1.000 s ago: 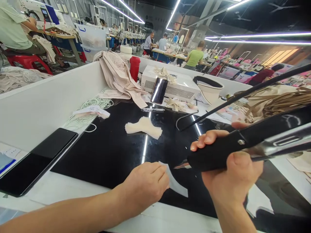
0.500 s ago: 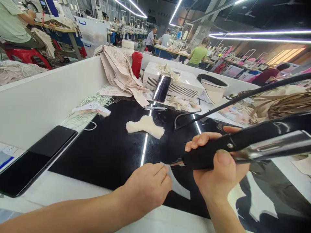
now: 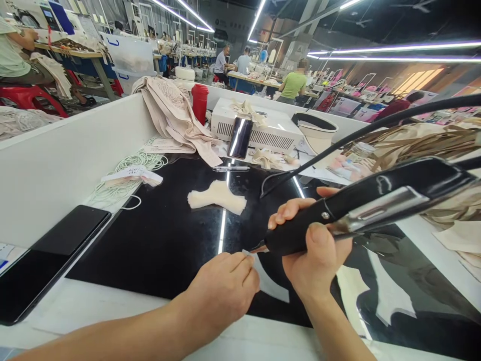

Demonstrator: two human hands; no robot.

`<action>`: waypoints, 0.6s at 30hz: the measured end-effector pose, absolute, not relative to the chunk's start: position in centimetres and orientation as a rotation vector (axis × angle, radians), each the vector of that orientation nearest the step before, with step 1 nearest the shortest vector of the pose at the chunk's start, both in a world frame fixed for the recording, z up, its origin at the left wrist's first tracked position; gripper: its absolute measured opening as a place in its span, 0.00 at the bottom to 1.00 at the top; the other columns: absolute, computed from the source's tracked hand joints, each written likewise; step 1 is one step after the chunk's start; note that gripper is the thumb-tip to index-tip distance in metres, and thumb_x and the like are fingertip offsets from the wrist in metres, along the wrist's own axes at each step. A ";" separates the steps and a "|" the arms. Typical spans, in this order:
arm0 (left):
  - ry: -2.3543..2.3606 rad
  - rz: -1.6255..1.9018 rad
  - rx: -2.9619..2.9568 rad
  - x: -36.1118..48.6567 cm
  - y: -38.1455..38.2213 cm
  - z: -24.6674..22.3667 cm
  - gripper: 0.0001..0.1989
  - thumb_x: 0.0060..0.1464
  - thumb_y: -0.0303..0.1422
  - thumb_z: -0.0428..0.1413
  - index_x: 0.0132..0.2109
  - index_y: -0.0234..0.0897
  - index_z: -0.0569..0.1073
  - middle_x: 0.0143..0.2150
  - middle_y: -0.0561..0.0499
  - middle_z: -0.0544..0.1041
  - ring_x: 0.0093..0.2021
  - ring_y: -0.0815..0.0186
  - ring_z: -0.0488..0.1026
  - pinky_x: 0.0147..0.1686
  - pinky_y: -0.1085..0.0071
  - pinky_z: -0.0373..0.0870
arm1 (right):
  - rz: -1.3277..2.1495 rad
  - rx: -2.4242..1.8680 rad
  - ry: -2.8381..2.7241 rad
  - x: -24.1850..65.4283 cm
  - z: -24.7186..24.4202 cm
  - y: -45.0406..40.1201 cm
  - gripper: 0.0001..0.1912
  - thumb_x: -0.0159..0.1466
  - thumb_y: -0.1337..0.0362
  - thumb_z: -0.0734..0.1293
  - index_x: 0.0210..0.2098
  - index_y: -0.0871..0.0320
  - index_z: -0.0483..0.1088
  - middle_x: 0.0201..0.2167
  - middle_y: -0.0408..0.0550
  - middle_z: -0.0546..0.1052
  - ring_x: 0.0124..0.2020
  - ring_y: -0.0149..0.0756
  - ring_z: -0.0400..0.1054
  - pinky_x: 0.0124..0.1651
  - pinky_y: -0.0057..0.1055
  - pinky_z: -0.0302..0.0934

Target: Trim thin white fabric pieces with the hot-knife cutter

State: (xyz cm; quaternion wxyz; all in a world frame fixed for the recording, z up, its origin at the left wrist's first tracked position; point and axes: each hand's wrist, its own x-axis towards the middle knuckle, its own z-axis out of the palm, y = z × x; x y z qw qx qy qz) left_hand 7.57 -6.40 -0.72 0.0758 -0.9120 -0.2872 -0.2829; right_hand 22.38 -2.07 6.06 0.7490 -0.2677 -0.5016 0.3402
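My left hand is closed in a pinch on the upper end of a thin, translucent white curved piece, which lies over a glossy black board. In my right hand is a black corded hand tool with a metal lever along its side, my fingers and thumb wrapped round it. Its narrow tip reaches the pinched end of the piece; whether they touch I cannot tell. A cream padded cutout rests farther up the board. Two pale cut pieces lie right of my right forearm.
A large black phone sits at the left. Behind the board are a propped smartphone, a white vented box, a red bottle and folded beige fabric. The tool's black cord arcs across the right side.
The view has shifted slightly, so most things appear farther left. My right hand and the tool also appear farther left, with the tip still at the white piece. My left hand keeps its pinch.
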 end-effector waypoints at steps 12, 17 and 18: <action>-0.854 -0.894 -2.690 7.7 -6.4 -1.0 0.11 0.72 0.26 0.51 0.39 0.32 0.75 0.43 0.46 0.84 0.45 0.61 0.83 0.36 0.66 0.79 | 0.757 -0.579 -1.060 21.8 6.1 -1.9 0.22 0.61 0.56 0.77 0.50 0.49 0.69 0.29 0.36 0.77 0.26 0.32 0.70 0.29 0.32 0.70; -0.849 -0.918 -2.691 7.6 -6.4 -1.0 0.12 0.73 0.26 0.49 0.41 0.31 0.75 0.43 0.45 0.85 0.45 0.60 0.83 0.37 0.65 0.80 | 0.765 -0.594 -1.069 21.4 5.5 -1.6 0.22 0.62 0.56 0.76 0.52 0.48 0.69 0.30 0.37 0.77 0.28 0.33 0.70 0.30 0.32 0.69; -0.847 -0.913 -2.693 7.6 -6.4 -1.0 0.13 0.73 0.26 0.49 0.41 0.31 0.76 0.44 0.45 0.85 0.45 0.60 0.83 0.38 0.65 0.81 | 0.765 -0.595 -1.074 21.4 5.4 -1.6 0.21 0.62 0.56 0.76 0.52 0.48 0.69 0.30 0.37 0.77 0.28 0.32 0.70 0.30 0.32 0.69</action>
